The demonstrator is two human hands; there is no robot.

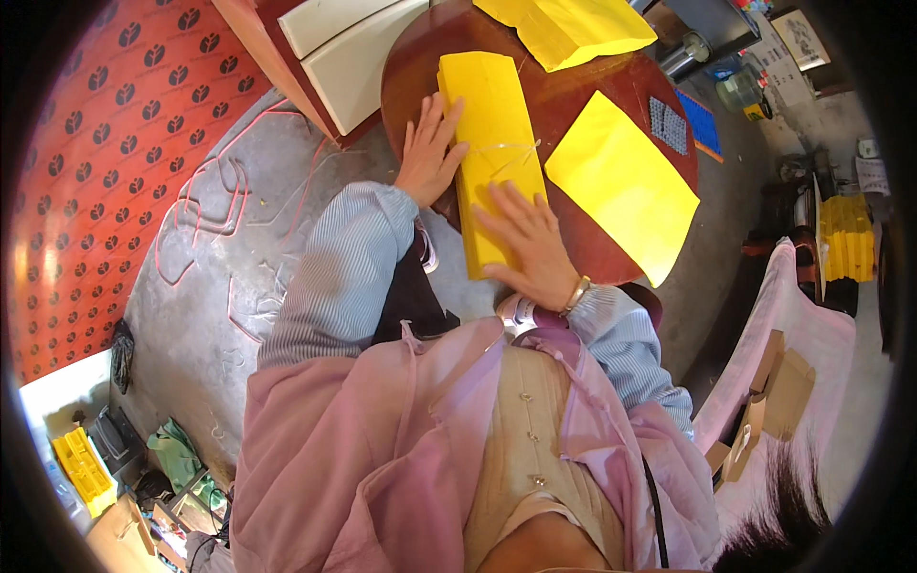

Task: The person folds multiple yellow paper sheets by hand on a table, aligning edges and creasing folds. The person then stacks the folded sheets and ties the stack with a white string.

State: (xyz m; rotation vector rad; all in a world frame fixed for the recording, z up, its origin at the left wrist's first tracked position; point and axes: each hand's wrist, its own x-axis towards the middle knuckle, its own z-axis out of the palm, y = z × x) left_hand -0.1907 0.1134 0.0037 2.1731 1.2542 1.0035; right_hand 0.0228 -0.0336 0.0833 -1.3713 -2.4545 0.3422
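Note:
A long yellow bundle of folded paper or thin sheets (492, 100) lies on a round brown table (411, 67), its near end reaching past the edge. A thin pale string (506, 148) runs across its middle. My left hand (430, 153) rests along the bundle's left side, fingers stretched out. With fingers spread, my right hand (527, 239) lies flat on top of its near part, below the string. To the right is a flat yellow sheet or envelope (623, 186). Another yellow stack (578, 33) sits at the table's far side.
A grey dotted pad (668, 126) lies near the table's right edge. Left of the table stands a cabinet with white drawers (349, 67). Loose pink-edged strips (224, 205) litter the grey floor beside a red patterned panel (124, 162). Open cardboard boxes (774, 406) rest on pink cloth at right.

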